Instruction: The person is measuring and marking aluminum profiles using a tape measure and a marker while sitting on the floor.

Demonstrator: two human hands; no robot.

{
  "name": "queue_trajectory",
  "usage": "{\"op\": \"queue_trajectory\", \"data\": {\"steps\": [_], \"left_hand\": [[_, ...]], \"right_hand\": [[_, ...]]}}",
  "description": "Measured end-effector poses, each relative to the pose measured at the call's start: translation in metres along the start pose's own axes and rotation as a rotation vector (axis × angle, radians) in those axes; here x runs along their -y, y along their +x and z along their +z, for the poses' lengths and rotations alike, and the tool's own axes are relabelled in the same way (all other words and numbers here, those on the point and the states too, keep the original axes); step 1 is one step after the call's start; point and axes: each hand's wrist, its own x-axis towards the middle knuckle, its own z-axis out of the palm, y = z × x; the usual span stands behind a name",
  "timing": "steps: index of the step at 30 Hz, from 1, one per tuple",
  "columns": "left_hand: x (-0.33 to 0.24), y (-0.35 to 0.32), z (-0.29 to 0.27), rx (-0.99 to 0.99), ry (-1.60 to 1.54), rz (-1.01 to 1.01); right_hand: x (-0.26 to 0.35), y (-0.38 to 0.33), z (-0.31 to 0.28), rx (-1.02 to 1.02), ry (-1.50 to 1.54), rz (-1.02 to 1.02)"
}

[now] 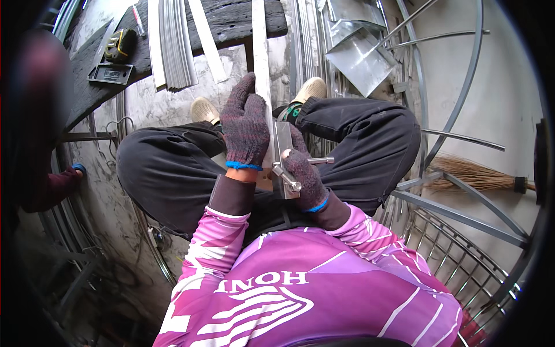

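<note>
A long, pale flat metal strip (pixel 261 58) runs from the dark wooden beam down between my knees. My left hand (pixel 245 130), in a dark knitted glove with a blue cuff, is closed on the strip's left edge, fingers pointing away from me. A narrow metal bending jig (pixel 283 139) with T-shaped screw handles (pixel 293 184) lies against the strip's near end. Gripping the jig from its right side is my right hand (pixel 306 176), gloved alike. Some of its fingers are hidden behind the jig.
The beam (pixel 231 23) bears stacked metal strips (pixel 176 52), a tape measure (pixel 120 46), a marker (pixel 139 22) and a small grey tray (pixel 110 74). Sheet metal (pixel 364 58), curved rods (pixel 462 87), a broom (pixel 474 173) and a wire rack (pixel 462 260) are right. Another person's sleeve (pixel 55 188) shows left.
</note>
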Motion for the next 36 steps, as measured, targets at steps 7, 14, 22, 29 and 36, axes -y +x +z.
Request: {"op": "queue_trajectory", "data": {"steps": [7,14,22,29,36], "left_hand": [[0.001,-0.001,-0.001,-0.011,0.081,0.078],[0.003,0.0,-0.002,-0.008,0.015,0.031],[0.005,-0.002,-0.001,-0.034,0.018,0.073],[0.007,0.0,0.0,-0.032,0.006,0.059],[-0.003,0.005,0.02,-0.052,0.02,0.081]], "right_hand": [[-0.003,0.014,-0.009,0.095,-0.14,0.017],[-0.01,0.011,-0.014,0.164,-0.526,-0.458],[-0.029,-0.01,-0.023,0.129,-0.624,-0.38],[-0.029,-0.006,-0.023,0.151,-0.564,-0.403],[-0.023,-0.013,-0.004,0.069,-0.253,0.213]]}}
